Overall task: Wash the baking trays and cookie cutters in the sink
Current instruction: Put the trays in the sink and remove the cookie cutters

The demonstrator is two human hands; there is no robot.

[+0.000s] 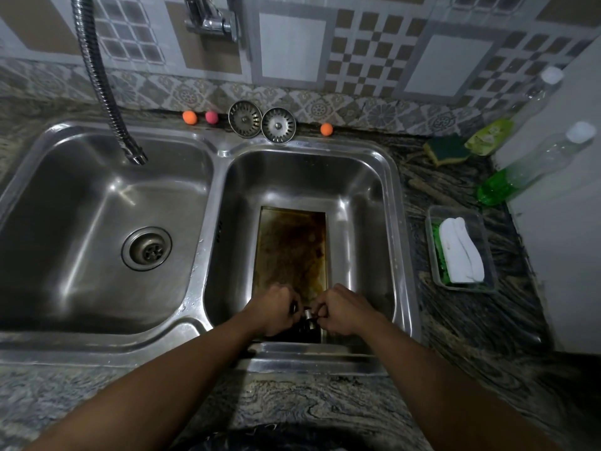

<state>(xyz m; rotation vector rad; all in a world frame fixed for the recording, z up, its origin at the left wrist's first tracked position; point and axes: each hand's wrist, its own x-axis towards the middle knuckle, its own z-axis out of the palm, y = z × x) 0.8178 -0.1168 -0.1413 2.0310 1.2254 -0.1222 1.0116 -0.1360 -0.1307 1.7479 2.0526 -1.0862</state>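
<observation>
A small round metal cookie cutter [309, 316] is pinched by the curled right hand [340, 309] above the near end of a brown-stained rectangular baking tray [289, 245], laid in the right steel sink basin [367, 203]. A mostly hidden metal piece [294, 308] is gripped by the curled left hand [274, 307]. Two steel strainers [245, 119] [278, 125] and three small balls [189, 117] are lined along the far rim.
</observation>
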